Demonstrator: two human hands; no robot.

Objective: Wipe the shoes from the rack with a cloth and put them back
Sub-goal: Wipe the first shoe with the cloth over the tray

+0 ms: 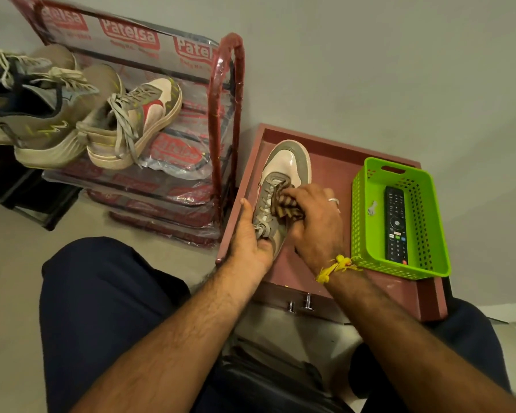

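A white and grey sneaker point(286, 168) lies on a low reddish-brown table point(334, 162), toe pointing away from me. My left hand point(251, 234) grips its heel end. My right hand point(316, 222) holds a brown striped cloth point(283, 201), bunched and pressed onto the laces. The matching sneaker point(137, 123) sits on the top shelf of the red shoe rack point(224, 114) at the left, beside grey-brown running shoes point(42, 114).
A green plastic basket point(405, 180) with a black remote point(395, 225) stands on the table's right side. The rack is wrapped in printed plastic. A dark shelf unit point(18, 189) is at far left. My knees fill the foreground.
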